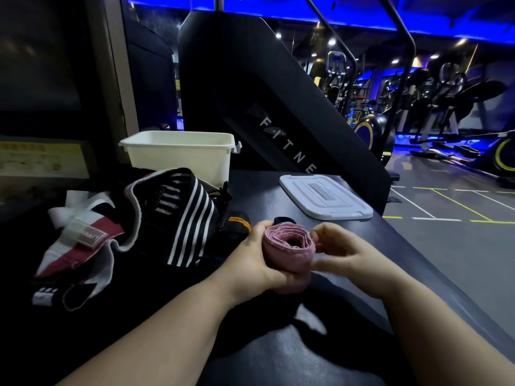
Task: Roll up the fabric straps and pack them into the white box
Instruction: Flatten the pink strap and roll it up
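Head view: left hand clenched round pink strap roll, near centre over dark table. Right hand at roll's right side, fingers curled and blurred; cannot tell whether grasping. Left of hands, loose pile: red-and-white strap, black strap with white stripes, black-and-yellow roll just beside left hand. Farther right, white lid flat on table. Far, behind pile, white box stands open. Black machine beyond.
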Tool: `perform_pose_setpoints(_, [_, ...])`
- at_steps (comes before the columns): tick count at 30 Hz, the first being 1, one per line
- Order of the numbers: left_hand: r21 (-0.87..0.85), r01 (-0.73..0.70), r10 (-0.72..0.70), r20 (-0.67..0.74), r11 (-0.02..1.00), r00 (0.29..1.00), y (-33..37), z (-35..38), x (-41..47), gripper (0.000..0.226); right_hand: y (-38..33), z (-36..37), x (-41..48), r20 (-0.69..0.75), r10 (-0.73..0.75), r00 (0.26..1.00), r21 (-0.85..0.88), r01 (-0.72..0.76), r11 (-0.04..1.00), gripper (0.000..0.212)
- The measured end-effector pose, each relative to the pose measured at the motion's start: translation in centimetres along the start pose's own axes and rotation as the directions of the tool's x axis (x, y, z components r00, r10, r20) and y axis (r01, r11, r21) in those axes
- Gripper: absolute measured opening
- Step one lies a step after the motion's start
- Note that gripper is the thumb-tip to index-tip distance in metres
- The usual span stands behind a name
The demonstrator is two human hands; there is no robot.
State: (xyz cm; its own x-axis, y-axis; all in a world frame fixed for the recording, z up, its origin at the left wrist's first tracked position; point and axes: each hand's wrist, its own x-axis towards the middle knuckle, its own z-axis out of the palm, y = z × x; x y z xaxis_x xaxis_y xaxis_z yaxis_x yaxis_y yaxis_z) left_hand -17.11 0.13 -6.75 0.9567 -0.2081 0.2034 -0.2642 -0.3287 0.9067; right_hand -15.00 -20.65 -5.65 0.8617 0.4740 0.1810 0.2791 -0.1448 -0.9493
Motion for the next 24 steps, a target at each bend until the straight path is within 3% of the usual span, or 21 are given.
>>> perform_pose_setpoints(3, [-0.029,0.01,-0.009,0.022,1.0,1.0,-0.2,0.0,0.2,0.093,-0.8,0.2,-0.1,-0.055,0.075,0.996,0.145,-0.066,0.987,0.016])
perform_pose_setpoints(7, [-0.087,0.019,-0.014,0.055,0.996,0.998,-0.1,0.3,0.4,0.088,-0.3,1.0,0.6,-0.286,0.032,0.958,-0.097,-0.063,0.993,0.03])
perform_pose_setpoints(11, [-0.143,0.025,-0.007,0.125,0.989,0.992,0.3,0.2,0.1,0.076,0.3,1.2,1.3,-0.435,0.053,0.899,-0.009,-0.063,0.998,0.025])
perform_pose_setpoints(17, [-0.181,0.031,0.004,0.192,0.983,0.981,0.6,0.6,-0.2,0.079,-0.2,2.3,1.2,-0.34,0.134,0.931,0.088,-0.11,0.99,0.033])
perform_pose_setpoints(24, [-0.16,0.045,-0.015,0.186,0.986,0.982,0.6,0.5,-0.1,0.08,-0.6,2.5,1.2,-0.369,0.154,0.917,0.328,-0.027,0.944,0.022])
